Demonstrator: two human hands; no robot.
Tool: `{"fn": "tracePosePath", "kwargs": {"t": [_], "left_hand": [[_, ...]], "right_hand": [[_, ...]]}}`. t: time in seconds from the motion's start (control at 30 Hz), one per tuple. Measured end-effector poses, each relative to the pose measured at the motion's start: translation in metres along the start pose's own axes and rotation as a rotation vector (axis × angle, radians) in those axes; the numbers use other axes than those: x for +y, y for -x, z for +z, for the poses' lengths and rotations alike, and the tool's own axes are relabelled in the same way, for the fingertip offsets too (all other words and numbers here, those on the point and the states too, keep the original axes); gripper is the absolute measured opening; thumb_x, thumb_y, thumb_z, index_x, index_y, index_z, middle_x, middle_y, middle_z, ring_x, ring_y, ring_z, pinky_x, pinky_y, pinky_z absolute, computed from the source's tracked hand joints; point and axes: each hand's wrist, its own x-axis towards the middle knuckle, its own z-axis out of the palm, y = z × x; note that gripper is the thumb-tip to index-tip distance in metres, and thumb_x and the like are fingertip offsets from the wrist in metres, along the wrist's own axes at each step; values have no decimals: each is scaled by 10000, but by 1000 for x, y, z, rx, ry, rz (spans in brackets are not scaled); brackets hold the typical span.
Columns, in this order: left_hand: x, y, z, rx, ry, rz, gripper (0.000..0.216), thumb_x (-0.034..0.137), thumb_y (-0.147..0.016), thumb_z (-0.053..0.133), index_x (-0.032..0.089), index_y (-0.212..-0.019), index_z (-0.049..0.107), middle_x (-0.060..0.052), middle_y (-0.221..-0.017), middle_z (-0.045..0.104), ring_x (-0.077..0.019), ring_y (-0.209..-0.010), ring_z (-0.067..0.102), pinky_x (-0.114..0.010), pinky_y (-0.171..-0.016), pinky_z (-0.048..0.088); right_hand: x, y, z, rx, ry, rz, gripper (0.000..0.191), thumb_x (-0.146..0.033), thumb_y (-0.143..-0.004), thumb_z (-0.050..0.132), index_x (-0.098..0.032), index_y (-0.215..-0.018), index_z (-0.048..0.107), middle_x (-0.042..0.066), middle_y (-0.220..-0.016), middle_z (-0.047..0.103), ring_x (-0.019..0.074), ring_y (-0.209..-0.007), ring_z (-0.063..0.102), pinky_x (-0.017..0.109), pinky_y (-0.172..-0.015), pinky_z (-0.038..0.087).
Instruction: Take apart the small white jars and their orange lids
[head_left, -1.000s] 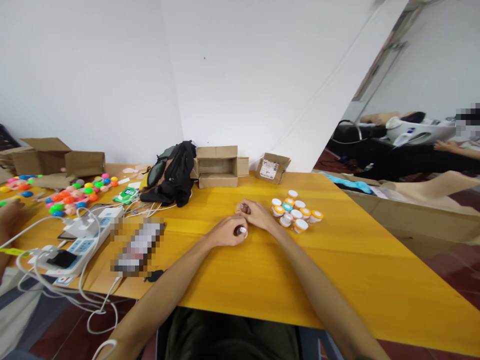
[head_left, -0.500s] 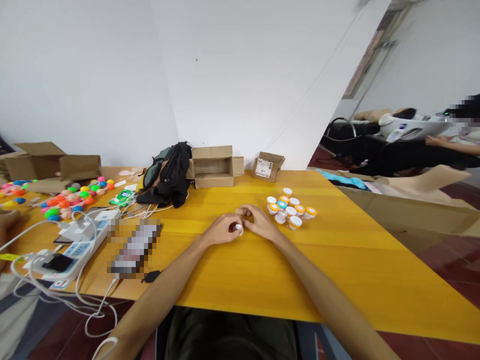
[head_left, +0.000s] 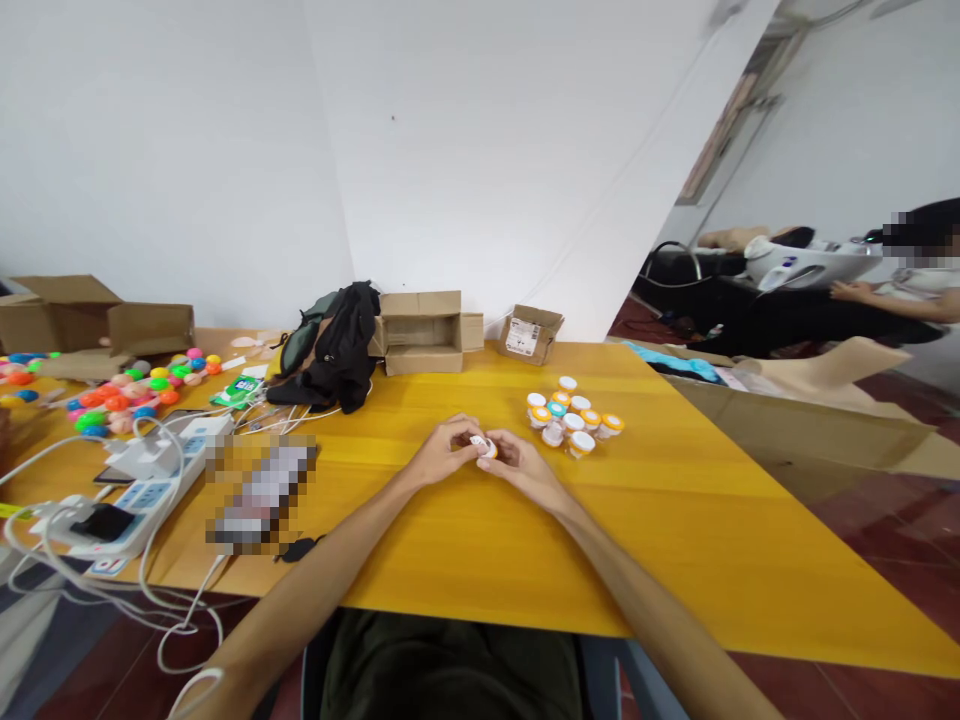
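Note:
Over the middle of the table, my left hand [head_left: 445,452] and my right hand [head_left: 526,466] come together at the fingertips. Between them is a small round jar [head_left: 490,449], white on top with some orange at its edge. Fingers of both hands are curled around it, so most of its body is hidden. Just right of my right hand stands a group of several small clear jars [head_left: 577,440] with white, orange-rimmed and teal lids.
Cardboard boxes [head_left: 424,358] [head_left: 531,335] and a black bag [head_left: 346,345] line the wall. To the left lie colourful balls [head_left: 116,400], a power strip [head_left: 161,490] with cables, and a phone [head_left: 266,490]. Another person sits at the far right.
My right hand's fingers, raised and more spread before, have lowered and closed around the jar beside my left fingers. The jar's top now shows between both hands. The view has shifted slightly.

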Motion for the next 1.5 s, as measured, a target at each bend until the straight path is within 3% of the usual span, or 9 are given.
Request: {"fn": "tracePosePath", "kwargs": {"t": [0.23, 0.57, 0.77, 0.9, 1.07, 1.23, 1.5], "left_hand": [[-2, 2, 0, -25, -36, 42, 219, 385, -861, 640, 166, -867, 653, -24, -839, 614, -163, -784, 551, -271, -753, 448], [-6, -1, -1, -36, -106, 108, 173, 286, -919, 556, 172, -846, 664, -32, -816, 601, -171, -769, 550, -268, -723, 444], [-10, -2, 3, 4, -53, 92, 161, 262, -906, 574, 171, -834, 685, -35, -814, 622, -181, -792, 567, -286, -767, 462], [-12, -4, 4, 14, 60, 17, 158, 291, -882, 620, 166, -818, 692, -24, -789, 626, -177, -780, 576, -284, -772, 469], [-18, -6, 4, -9, 164, -38, 151, 302, -846, 661, 156, -817, 690, -9, -756, 616, -153, -712, 567, -261, -711, 466], [-21, -6, 6, 12, 171, -58, 149, 311, -832, 679, 165, -814, 700, -9, -750, 632, -154, -720, 572, -258, -710, 468], [-23, -7, 6, -24, 211, -122, 222, 369, -818, 711, 147, -812, 705, -5, -709, 618, -140, -664, 547, -252, -666, 444]], "right_hand": [[6, 0, 3, 61, 2, 14, 443, -563, -680, 803, -233, -940, 663, 36, -991, 749, 234, -949, 696, 384, -889, 546], [-3, 3, 3, 118, 326, -71, 331, -532, -828, 637, -219, -908, 710, -1, -756, 699, 195, -674, 610, 297, -627, 493], [-10, 7, 10, 193, 578, -185, 239, -412, -890, 543, -233, -773, 649, -1, -694, 658, 186, -627, 565, 289, -624, 456], [-9, 6, 13, 250, 671, -213, 179, -355, -887, 537, -235, -795, 632, 29, -744, 683, 204, -659, 597, 303, -665, 468], [-7, 6, 12, 172, 665, -206, 205, -350, -918, 521, -228, -805, 641, 14, -741, 693, 196, -666, 615, 281, -636, 466], [-6, 9, 15, 257, 825, -207, 135, -287, -902, 525, -228, -861, 640, 53, -791, 696, 206, -662, 612, 292, -641, 453], [-5, 6, 7, 134, 671, -203, 224, -366, -937, 507, -224, -831, 644, 11, -737, 683, 193, -654, 601, 281, -635, 470]]}}
